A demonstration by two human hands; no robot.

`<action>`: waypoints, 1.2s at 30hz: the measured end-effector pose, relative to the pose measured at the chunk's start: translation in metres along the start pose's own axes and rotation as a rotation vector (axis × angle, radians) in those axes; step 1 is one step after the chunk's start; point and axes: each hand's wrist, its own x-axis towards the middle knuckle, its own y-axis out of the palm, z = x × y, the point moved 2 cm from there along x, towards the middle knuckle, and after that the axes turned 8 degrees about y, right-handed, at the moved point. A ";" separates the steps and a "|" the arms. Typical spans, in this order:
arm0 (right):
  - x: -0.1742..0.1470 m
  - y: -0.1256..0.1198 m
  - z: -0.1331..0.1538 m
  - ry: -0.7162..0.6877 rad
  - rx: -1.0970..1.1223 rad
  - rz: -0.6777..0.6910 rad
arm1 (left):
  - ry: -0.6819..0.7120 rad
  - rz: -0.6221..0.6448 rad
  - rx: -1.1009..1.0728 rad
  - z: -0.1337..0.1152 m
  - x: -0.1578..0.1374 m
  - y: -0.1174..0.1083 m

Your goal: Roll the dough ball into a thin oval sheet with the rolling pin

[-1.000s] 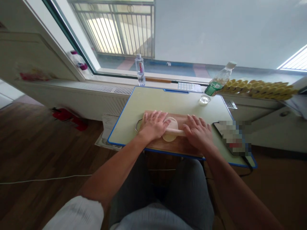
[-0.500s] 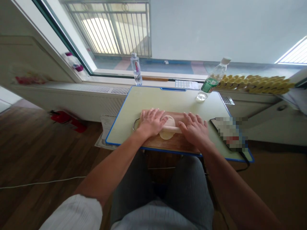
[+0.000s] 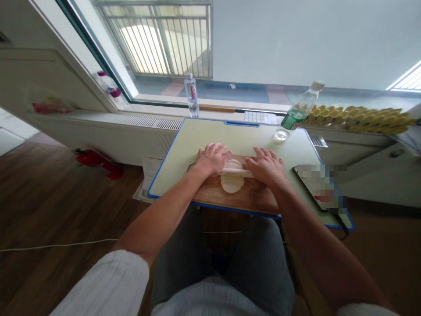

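Note:
A pale rolling pin (image 3: 239,173) lies crosswise over a thin, flattened piece of dough (image 3: 232,184). Dough shows on both the near and far sides of the pin. Under it is a brown wooden board (image 3: 258,197), with part of a metal handle at its left end. My left hand (image 3: 213,159) rests palm down on the pin's left end, its fingers stretched forward. At the right end, my right hand (image 3: 267,166) lies flat in the same way, fingers spread. Both pin ends are hidden under the hands.
The board sits on a small pale table (image 3: 184,140) with a blue rim. On the tabletop are a green-labelled bottle (image 3: 294,116), back right, and a pixelated flat device (image 3: 317,188) with a cable. Another bottle (image 3: 192,96) stands behind. A red fire extinguisher (image 3: 98,163) is on the floor.
Both hands have pushed the rolling pin slightly forward, away from me, over the dough. More of the dough's near side shows. The whole view has shifted a little.

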 end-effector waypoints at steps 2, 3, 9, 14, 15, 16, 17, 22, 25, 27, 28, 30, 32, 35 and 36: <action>-0.007 0.000 -0.002 0.001 -0.008 0.005 | -0.003 0.003 -0.010 -0.004 -0.010 0.001; -0.013 0.001 -0.003 -0.001 -0.018 0.002 | -0.001 -0.006 -0.014 -0.007 -0.020 0.002; -0.045 0.003 -0.006 -0.046 -0.069 -0.124 | 0.047 -0.137 0.013 -0.024 -0.067 0.011; -0.013 0.001 0.006 -0.005 -0.003 -0.091 | 0.009 -0.096 -0.029 -0.006 -0.029 0.008; -0.005 0.000 0.009 0.002 0.005 -0.089 | 0.001 -0.082 -0.034 -0.002 -0.020 0.006; 0.000 -0.001 0.011 0.007 0.007 -0.091 | -0.006 -0.070 -0.038 0.001 -0.013 0.005; 0.003 -0.001 0.013 0.011 0.006 -0.094 | -0.011 -0.059 -0.041 0.002 -0.009 0.003; -0.018 0.001 0.006 -0.017 -0.020 -0.128 | 0.033 -0.087 -0.037 -0.011 -0.037 0.007; -0.042 0.004 -0.004 -0.079 -0.049 -0.202 | 0.065 -0.144 -0.005 -0.024 -0.067 0.011; -0.051 0.005 -0.007 -0.105 -0.065 -0.234 | 0.067 -0.165 0.013 -0.027 -0.075 0.012; -0.052 0.005 -0.008 -0.109 -0.067 -0.238 | 0.066 -0.166 0.016 -0.027 -0.075 0.012; -0.046 0.005 -0.006 -0.095 -0.060 -0.224 | 0.063 -0.145 0.006 -0.022 -0.064 0.011; -0.032 0.003 0.000 -0.056 -0.040 -0.178 | 0.050 -0.106 -0.017 -0.013 -0.045 0.008; -0.008 0.000 0.008 0.009 -0.013 -0.099 | 0.017 -0.056 -0.033 0.000 -0.013 0.003; -0.003 -0.001 0.011 0.021 -0.008 -0.088 | 0.010 -0.050 -0.030 0.002 -0.005 0.001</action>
